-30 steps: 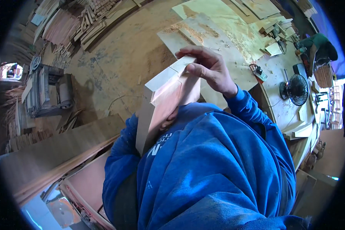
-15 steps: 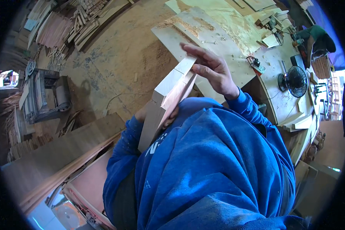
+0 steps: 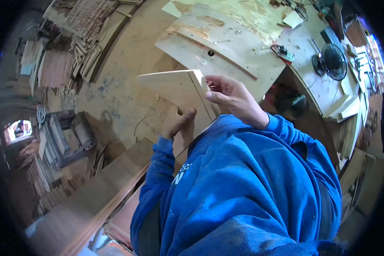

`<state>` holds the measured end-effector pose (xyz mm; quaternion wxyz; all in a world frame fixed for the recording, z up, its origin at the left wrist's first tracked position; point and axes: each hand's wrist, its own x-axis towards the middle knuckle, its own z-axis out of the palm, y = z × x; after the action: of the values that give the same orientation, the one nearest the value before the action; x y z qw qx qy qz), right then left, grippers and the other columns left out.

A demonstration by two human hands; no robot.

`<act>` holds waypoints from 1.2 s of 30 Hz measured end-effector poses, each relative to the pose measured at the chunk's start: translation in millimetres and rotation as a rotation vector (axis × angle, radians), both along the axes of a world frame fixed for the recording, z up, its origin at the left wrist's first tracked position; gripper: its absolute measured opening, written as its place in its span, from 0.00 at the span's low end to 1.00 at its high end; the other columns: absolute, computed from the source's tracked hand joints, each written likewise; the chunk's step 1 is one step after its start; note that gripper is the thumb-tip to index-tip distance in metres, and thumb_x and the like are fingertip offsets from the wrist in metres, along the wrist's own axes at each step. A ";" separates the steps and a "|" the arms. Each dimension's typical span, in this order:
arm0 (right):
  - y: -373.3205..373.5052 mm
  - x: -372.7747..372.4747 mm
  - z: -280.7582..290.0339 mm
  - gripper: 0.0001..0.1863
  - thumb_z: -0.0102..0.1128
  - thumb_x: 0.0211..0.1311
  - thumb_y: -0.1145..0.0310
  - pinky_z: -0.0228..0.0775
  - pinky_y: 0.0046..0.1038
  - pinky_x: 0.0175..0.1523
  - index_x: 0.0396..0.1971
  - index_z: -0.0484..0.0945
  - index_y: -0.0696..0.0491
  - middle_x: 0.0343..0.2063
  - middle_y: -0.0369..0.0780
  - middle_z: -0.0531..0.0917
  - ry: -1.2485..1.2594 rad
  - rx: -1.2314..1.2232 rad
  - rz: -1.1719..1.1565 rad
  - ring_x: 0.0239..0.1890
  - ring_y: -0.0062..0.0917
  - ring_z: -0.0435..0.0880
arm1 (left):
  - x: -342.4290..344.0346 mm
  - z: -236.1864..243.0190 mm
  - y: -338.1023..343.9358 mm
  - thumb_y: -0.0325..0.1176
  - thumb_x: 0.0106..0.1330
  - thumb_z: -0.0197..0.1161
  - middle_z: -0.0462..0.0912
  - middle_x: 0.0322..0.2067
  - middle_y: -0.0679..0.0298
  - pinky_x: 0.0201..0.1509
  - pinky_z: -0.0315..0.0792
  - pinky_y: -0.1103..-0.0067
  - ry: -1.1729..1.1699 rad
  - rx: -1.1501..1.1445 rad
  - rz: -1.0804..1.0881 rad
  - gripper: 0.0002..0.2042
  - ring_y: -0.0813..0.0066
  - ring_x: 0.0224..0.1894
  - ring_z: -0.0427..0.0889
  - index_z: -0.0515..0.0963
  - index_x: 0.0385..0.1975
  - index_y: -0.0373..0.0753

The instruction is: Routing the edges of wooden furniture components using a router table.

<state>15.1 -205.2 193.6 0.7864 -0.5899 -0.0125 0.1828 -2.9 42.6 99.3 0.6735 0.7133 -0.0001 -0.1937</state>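
Note:
An angled, pale wooden board (image 3: 170,85) is held in front of my blue sweatshirt, its broad face up and a thin dark line running along its right side. My right hand (image 3: 232,100) is closed on the board's right edge, the thumb resting near that line. My left hand (image 3: 177,121) grips the board lower down, with its thumb lying on the face.
A workbench (image 3: 260,66) ahead holds shavings and a batten. To the right are a black fan (image 3: 333,62), a power strip (image 3: 283,53) and part of a person (image 3: 335,21). Wood stacks (image 3: 55,68), a roller machine (image 3: 62,138) and a long sheet (image 3: 94,196) are at left.
The board has turned from edge-up to face-up, its tip swinging left. My right hand has moved lower, my left hand now shows, and my view has shifted.

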 end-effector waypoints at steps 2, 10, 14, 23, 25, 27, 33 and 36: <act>-8.6 5.6 -20.8 0.30 0.68 0.71 0.64 0.69 0.26 0.63 0.65 0.71 0.65 0.51 0.40 0.82 0.068 -0.110 0.011 0.55 0.21 0.78 | 3.1 -16.9 -8.0 0.58 0.57 0.77 0.86 0.47 0.56 0.57 0.76 0.69 0.099 -0.059 -0.038 0.39 0.66 0.52 0.84 0.77 0.57 0.31; -61.8 45.5 -91.8 0.20 0.68 0.70 0.65 0.74 0.26 0.52 0.56 0.80 0.61 0.38 0.35 0.85 0.146 -0.308 0.087 0.42 0.17 0.80 | 1.4 -56.3 -67.9 0.49 0.57 0.80 0.85 0.50 0.48 0.63 0.74 0.63 -0.040 0.357 0.114 0.36 0.53 0.57 0.82 0.76 0.57 0.29; -83.8 81.8 -131.2 0.16 0.67 0.68 0.65 0.75 0.29 0.48 0.47 0.80 0.62 0.35 0.37 0.84 0.243 -0.346 0.181 0.39 0.20 0.80 | 9.9 -89.4 -96.8 0.48 0.58 0.79 0.87 0.47 0.50 0.58 0.76 0.64 -0.001 0.429 0.155 0.32 0.56 0.53 0.85 0.78 0.55 0.29; -75.1 94.8 -211.3 0.09 0.64 0.63 0.72 0.73 0.43 0.59 0.41 0.78 0.56 0.47 0.47 0.78 -0.596 -0.528 0.258 0.54 0.43 0.78 | 44.5 -165.8 -118.8 0.40 0.65 0.70 0.89 0.43 0.51 0.47 0.79 0.70 0.313 0.405 0.252 0.19 0.64 0.44 0.88 0.83 0.48 0.30; -69.8 100.7 -228.6 0.11 0.64 0.60 0.72 0.72 0.43 0.63 0.41 0.77 0.57 0.49 0.49 0.78 -0.654 -0.492 0.223 0.58 0.46 0.77 | 55.0 -171.6 -116.8 0.42 0.68 0.67 0.89 0.45 0.52 0.47 0.79 0.69 0.457 0.474 0.168 0.20 0.63 0.45 0.88 0.83 0.49 0.30; -61.2 110.8 -246.3 0.13 0.63 0.57 0.71 0.71 0.42 0.67 0.41 0.76 0.58 0.51 0.51 0.78 -0.711 -0.468 0.173 0.62 0.48 0.75 | 59.2 -173.8 -127.3 0.43 0.68 0.67 0.89 0.44 0.52 0.47 0.80 0.69 0.384 0.541 0.202 0.20 0.62 0.45 0.88 0.83 0.48 0.30; -56.5 128.3 -266.9 0.08 0.62 0.61 0.72 0.67 0.40 0.73 0.38 0.77 0.58 0.63 0.49 0.76 -0.678 -0.670 0.216 0.72 0.42 0.70 | 67.2 -171.7 -129.3 0.42 0.70 0.66 0.85 0.52 0.49 0.55 0.77 0.68 0.521 0.563 0.230 0.24 0.59 0.53 0.85 0.77 0.57 0.28; -55.1 135.3 -266.0 0.07 0.60 0.62 0.72 0.69 0.39 0.72 0.38 0.77 0.57 0.65 0.47 0.76 -0.715 -0.731 0.203 0.70 0.40 0.73 | 74.3 -168.5 -121.1 0.39 0.72 0.64 0.79 0.60 0.50 0.62 0.75 0.68 0.569 0.411 0.339 0.26 0.58 0.60 0.80 0.71 0.64 0.29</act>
<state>150.4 -260.2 -72.4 0.4540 -0.8473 -0.2731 0.0377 71.4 -78.5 -69.2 0.5121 0.7411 0.3434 -0.2658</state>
